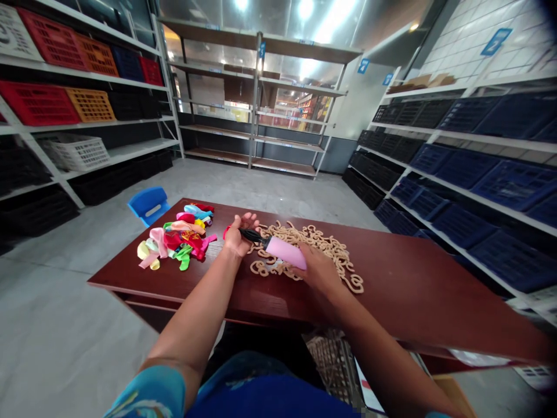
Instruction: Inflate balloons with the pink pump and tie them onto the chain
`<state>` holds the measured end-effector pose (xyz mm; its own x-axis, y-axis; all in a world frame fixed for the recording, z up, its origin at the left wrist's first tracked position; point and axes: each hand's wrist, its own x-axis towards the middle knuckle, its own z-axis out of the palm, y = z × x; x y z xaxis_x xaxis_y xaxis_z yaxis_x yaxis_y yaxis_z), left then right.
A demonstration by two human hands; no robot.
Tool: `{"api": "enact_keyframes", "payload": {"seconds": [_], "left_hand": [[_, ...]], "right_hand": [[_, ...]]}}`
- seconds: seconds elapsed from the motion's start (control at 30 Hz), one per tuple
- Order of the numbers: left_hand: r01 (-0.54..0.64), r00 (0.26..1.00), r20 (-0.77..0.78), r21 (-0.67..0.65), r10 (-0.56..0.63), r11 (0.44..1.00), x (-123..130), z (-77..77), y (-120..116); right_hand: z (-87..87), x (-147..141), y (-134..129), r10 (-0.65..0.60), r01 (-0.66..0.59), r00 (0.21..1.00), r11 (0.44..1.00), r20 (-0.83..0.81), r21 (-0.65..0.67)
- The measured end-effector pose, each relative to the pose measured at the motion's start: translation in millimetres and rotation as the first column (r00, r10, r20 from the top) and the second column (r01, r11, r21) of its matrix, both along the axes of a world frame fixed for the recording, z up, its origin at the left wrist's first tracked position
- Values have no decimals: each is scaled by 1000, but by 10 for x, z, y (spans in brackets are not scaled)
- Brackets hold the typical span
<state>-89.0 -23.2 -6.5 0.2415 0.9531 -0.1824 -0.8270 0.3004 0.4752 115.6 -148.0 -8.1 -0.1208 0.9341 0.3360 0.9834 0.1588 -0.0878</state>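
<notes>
In the head view, a pink pump (285,252) is held above the bench (413,278), over tan curled pieces (333,249). Its long axis slants, the black nozzle (256,236) pointing left and slightly away. The right hand (317,267) wraps the pump's near end. The left hand (236,239) is palm-up, fingers loosely curled by the nozzle; its grip I cannot tell.

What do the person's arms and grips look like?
The left grip and right grip wear no gloves, and no rings show. The forearms are bare, with no watch, bracelet or cables in sight. A teal-blue fabric sleeve with pale, swirly markings ends near the left elbow. Only a teal sliver of the right sleeve shows, too little to see any pattern.
</notes>
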Motion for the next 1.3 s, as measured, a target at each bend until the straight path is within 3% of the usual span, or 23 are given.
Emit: {"api": "enact_keyframes", "payload": {"seconds": [0.17, 0.4, 0.57, 0.7, 0.83, 0.97, 1.17, 1.3], "left_hand": [[-131, 991, 26, 10, 131, 991, 31, 200, 74], [-394, 919, -22, 23, 394, 919, 6, 399, 404], [-433, 898, -46, 76, 437, 898, -174, 639, 631], [-456, 884, -57, 120, 464, 882, -291, 734, 699], [-461, 883, -55, 97, 467, 882, -294, 714, 672], [-449, 891, -34, 77, 452, 890, -126, 633, 598], [-379, 925, -11, 2, 379, 925, 280, 421, 411], [-353, 936, 14, 3, 353, 936, 353, 337, 339]], "right_hand": [[108, -34, 292, -75, 77, 996, 997, 56, -28], [103, 84, 664, -139, 138, 987, 990, 78, 18], [95, 164, 790, -144, 141, 989, 988, 40, 66], [39, 251, 838, -131, 130, 991, 989, 12, 72], [-74, 332, 874, -115, 113, 993, 990, 12, 88], [-148, 303, 847, -107, 101, 993, 989, 49, 107], [-149, 175, 770, -71, 57, 994, 984, 82, 167], [-126, 161, 759, -37, 28, 998, 985, 51, 169]]}}
